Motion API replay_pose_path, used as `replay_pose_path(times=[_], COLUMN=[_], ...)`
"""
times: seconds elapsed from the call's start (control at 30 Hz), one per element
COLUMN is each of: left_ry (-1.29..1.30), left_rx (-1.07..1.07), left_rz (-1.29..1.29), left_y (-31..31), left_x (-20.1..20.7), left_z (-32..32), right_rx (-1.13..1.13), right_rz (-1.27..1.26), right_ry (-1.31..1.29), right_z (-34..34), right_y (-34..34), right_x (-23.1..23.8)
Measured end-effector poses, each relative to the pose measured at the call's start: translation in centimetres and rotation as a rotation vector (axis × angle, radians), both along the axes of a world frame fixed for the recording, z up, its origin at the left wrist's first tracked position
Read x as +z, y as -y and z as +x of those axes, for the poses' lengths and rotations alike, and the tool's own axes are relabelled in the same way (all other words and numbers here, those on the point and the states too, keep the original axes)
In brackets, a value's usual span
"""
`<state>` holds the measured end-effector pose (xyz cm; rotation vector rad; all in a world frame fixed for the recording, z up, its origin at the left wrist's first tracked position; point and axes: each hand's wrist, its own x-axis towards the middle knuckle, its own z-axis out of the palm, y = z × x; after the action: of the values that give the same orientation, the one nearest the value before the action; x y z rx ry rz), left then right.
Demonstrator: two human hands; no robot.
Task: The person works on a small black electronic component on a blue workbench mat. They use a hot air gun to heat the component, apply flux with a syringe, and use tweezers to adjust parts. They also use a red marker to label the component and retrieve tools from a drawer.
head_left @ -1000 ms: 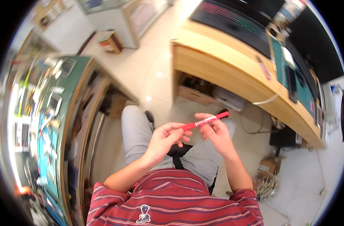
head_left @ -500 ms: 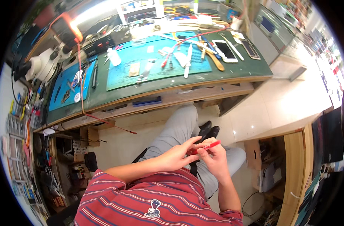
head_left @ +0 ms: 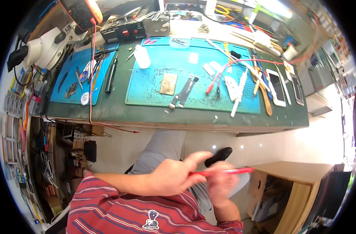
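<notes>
Above my lap, a slim red pen-like stick [head_left: 240, 171] lies crosswise between my two hands, its right end sticking out past the right one. The left end runs in between the thumb and curled fingers of my left hand [head_left: 172, 176], which is closed on it while the index finger stretches forward. My right hand [head_left: 223, 183] is smeared by motion; its fingers look bent around the middle of the stick. The exact kind of tool is too blurred to make out.
Ahead stands a green workbench [head_left: 115, 111] with a blue mat [head_left: 146, 93]. On it lie a white bottle [head_left: 142, 57], a black flex cable [head_left: 184, 91], red-tipped leads [head_left: 209, 88] and a white phone [head_left: 276, 87]. A microscope [head_left: 45, 48] is at left, a wooden cabinet [head_left: 293, 171] at right.
The view has shifted, so the bench appears larger and closer. The red stick now points more level to the right, and my right hand has blurred with movement.
</notes>
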<state>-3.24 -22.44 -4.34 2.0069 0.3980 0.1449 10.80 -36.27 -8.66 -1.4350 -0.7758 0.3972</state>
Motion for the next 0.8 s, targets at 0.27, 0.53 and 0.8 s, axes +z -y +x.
replay_pose_path(times=[0.27, 0.53, 0.8], left_ry=[0.266, 0.142, 0.202], left_rx=[0.419, 0.391, 0.365], left_rz=[0.782, 0.722, 0.629], left_y=[-10.7, -13.2, -15.5], left_x=[0.7, 0.4, 0.0], left_z=[0.7, 1.3, -0.8], right_rx=[-0.095, 0.496, 0.603], right_rz=[0.355, -0.083, -0.102], right_ry=[0.022, 0.280, 0.368], right_z=[10.0, 9.5, 9.1], right_y=[-7.4, -15.6, -17.8], right_x=[5.7, 5.0, 4.9])
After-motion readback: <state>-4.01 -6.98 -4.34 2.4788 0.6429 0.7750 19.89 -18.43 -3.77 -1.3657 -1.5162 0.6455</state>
